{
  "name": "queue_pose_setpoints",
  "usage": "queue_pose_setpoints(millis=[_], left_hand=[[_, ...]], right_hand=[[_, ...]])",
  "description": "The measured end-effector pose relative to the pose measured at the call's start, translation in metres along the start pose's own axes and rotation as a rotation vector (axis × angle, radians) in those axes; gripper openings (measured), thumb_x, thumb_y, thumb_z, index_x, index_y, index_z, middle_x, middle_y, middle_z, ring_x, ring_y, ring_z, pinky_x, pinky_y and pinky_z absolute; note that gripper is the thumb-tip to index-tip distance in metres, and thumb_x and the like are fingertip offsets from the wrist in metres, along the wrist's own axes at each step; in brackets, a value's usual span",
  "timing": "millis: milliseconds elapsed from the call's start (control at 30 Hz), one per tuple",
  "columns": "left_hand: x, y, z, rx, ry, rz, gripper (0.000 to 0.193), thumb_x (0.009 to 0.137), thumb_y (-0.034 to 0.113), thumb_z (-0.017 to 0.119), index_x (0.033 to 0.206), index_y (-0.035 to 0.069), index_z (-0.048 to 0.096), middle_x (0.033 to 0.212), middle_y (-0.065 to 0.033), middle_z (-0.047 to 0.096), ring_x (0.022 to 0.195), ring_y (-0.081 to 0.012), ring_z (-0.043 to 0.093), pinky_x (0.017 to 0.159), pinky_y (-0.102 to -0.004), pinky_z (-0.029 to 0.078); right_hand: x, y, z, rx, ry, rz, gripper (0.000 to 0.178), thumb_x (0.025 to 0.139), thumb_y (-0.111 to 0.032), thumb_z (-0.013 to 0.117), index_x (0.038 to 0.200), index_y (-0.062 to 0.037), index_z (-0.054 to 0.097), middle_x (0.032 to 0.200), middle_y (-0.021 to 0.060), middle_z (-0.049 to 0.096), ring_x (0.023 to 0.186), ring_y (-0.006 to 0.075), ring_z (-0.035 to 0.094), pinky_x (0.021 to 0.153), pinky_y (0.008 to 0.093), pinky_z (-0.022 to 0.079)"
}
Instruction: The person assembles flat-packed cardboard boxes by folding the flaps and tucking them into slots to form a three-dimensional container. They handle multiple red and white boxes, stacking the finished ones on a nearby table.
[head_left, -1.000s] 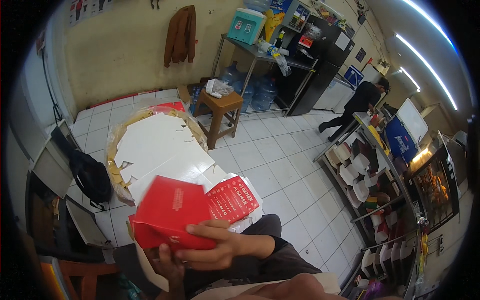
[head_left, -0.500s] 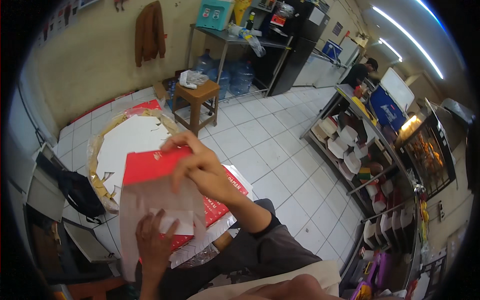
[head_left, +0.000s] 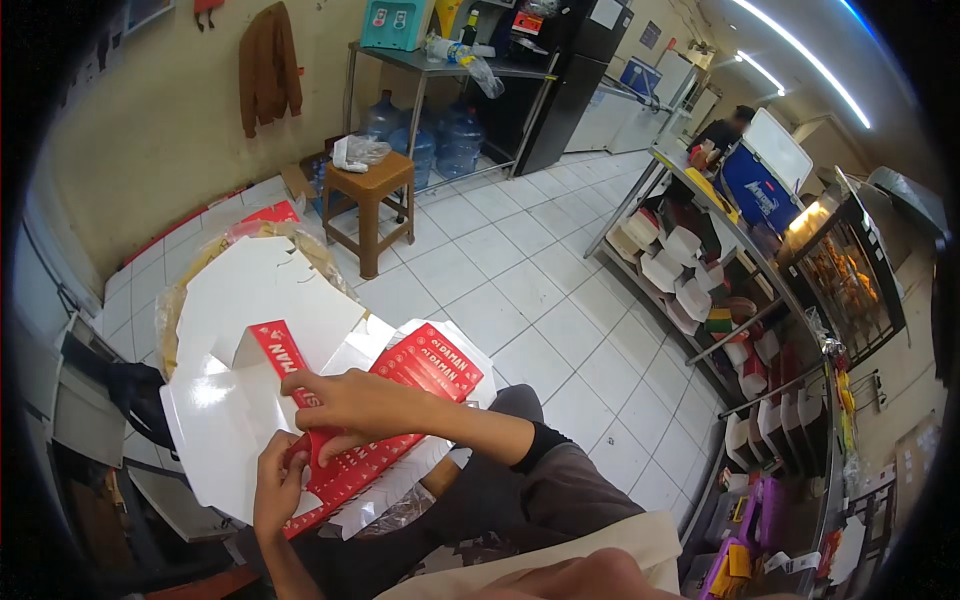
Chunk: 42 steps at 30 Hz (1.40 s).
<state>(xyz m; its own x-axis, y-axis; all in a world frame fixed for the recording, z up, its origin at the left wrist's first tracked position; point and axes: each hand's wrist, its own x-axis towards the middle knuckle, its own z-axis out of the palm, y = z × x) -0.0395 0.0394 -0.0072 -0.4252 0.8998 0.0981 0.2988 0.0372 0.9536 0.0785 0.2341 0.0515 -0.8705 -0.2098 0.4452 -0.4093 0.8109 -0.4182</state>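
A cardboard box blank [head_left: 215, 420], white inside and red with white print outside, lies partly folded before me, one red side panel [head_left: 275, 343] standing up. My right hand [head_left: 350, 405] reaches over from the right, its bent fingers pinching the red edge of the blank. Close below it, my left hand [head_left: 282, 480] holds the same red edge between thumb and fingers near a folded corner. Under and to the right of my hands lie flat red printed box blanks [head_left: 432, 362] with white edges. Behind them is a large white cardboard sheet [head_left: 255, 285] on a plastic-wrapped bundle.
A brown stool [head_left: 372, 185] with a plastic bag on it stands ahead, near a metal table [head_left: 450, 68] with water bottles [head_left: 458, 140] beneath. On the right, a shelf rack [head_left: 700, 270] holds folded boxes. Another person [head_left: 722, 132] stands far behind a blue cooler [head_left: 755, 190].
The blank has turned from upright to lying open with its white inside up. My right hand has come down and left, next to my left hand, and both now grip its red edge.
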Motion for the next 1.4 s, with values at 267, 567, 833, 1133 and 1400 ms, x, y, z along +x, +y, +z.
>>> queue_pose_setpoints(millis=[267, 567, 833, 1133, 1400], left_hand=[[-0.006, 0.017, -0.008, -0.197, 0.074, -0.076, 0.031, 0.094, 0.000, 0.050, 0.125, 0.002, 0.047, 0.089, -0.0056, 0.055, 0.082, -0.0116, 0.054, 0.079, -0.0249, 0.046], [-0.008, 0.046, -0.011, 0.069, 0.118, -0.009, 0.046, 0.093, -0.002, 0.047, 0.138, 0.004, 0.037, 0.101, -0.0114, 0.051, 0.089, -0.0195, 0.054, 0.084, -0.0304, 0.045], [-0.052, 0.016, 0.001, 0.817, 1.316, 0.994, 0.037, 0.101, 0.022, 0.041, 0.126, -0.004, 0.048, 0.116, -0.0158, 0.051, 0.104, -0.0220, 0.053, 0.089, -0.0374, 0.045], [-0.024, 0.022, 0.016, 0.017, 0.789, 0.271, 0.057, 0.092, 0.045, 0.060, 0.124, -0.001, 0.054, 0.117, -0.0103, 0.050, 0.113, -0.0206, 0.048, 0.097, -0.0356, 0.042], [-0.031, 0.031, 0.024, -0.077, 0.822, 0.184, 0.043, 0.070, 0.001, 0.082, 0.108, -0.003, 0.065, 0.096, -0.0068, 0.059, 0.074, -0.0129, 0.061, 0.066, -0.0257, 0.051]], right_hand=[[-0.001, -0.001, 0.009, -0.123, 0.376, -0.064, 0.024, 0.083, -0.019, 0.069, 0.079, -0.0029, 0.051, 0.107, 0.0102, 0.053, 0.064, 0.0226, 0.061, 0.051, 0.0330, 0.050], [0.003, -0.011, 0.005, -0.125, 0.044, 0.028, 0.017, 0.083, -0.014, 0.066, 0.085, -0.0011, 0.056, 0.098, 0.0095, 0.058, 0.078, 0.0237, 0.063, 0.055, 0.0363, 0.048], [0.002, -0.021, -0.012, 0.254, 0.438, 0.172, 0.017, 0.082, -0.012, 0.073, 0.089, -0.0009, 0.062, 0.075, 0.0070, 0.058, 0.060, 0.0179, 0.056, 0.054, 0.0287, 0.043], [-0.006, -0.043, -0.007, 0.249, 0.519, 0.205, 0.030, 0.074, -0.011, 0.080, 0.060, -0.0034, 0.055, 0.056, 0.0034, 0.049, 0.047, 0.0126, 0.046, 0.045, 0.0282, 0.030], [-0.007, -0.072, -0.008, 0.191, 0.557, 0.108, 0.040, 0.073, 0.001, 0.073, 0.053, -0.0055, 0.038, 0.051, 0.0046, 0.036, 0.040, 0.0181, 0.037, 0.039, 0.0330, 0.024]])
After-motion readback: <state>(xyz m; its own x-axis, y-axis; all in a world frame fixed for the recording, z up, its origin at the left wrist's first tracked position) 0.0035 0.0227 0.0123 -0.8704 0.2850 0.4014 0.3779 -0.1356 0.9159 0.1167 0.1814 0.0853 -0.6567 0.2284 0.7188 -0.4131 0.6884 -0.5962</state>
